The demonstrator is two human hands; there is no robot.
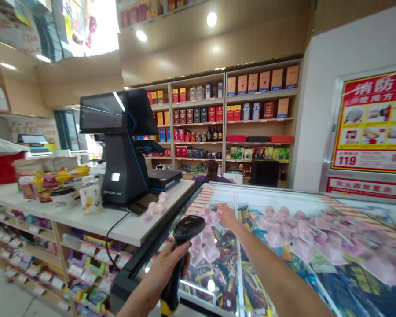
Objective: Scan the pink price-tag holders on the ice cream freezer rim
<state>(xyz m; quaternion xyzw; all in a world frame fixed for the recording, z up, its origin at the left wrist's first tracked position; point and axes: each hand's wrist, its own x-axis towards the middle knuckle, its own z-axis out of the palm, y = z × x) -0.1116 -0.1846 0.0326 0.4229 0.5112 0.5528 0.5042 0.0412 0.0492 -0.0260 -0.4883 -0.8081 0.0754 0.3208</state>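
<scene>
From where I stand, the freezer (239,281) is full of wrapped ices (229,264) under its glass, dark packets to the left of a white divider, yellow and blue ones to the right. Pink pieces (209,252) lie in clusters over the glass on both sides of the divider. The left hand (176,262) is wrapped around the handle of a scanner (188,228), holding it upright over the freezer's near left edge, its black head beside the left-hand cluster. The right arm stretches forward across the glass, and its hand (226,215) is at the far end of that same cluster, fingers bent; I cannot tell whether they pinch a piece. To the left, a few more pink pieces sit on the white tabletop (132,231) beside a black terminal (114,178), which blocks part of the view behind. Left of it stand a fruit-printed cup (90,196) and a black-lidded cup (63,198), with a yellow packet (64,175) behind them. Beyond the freezer, a person in purple (211,169) is low before shelves (198,105) of boxes and bottles.
</scene>
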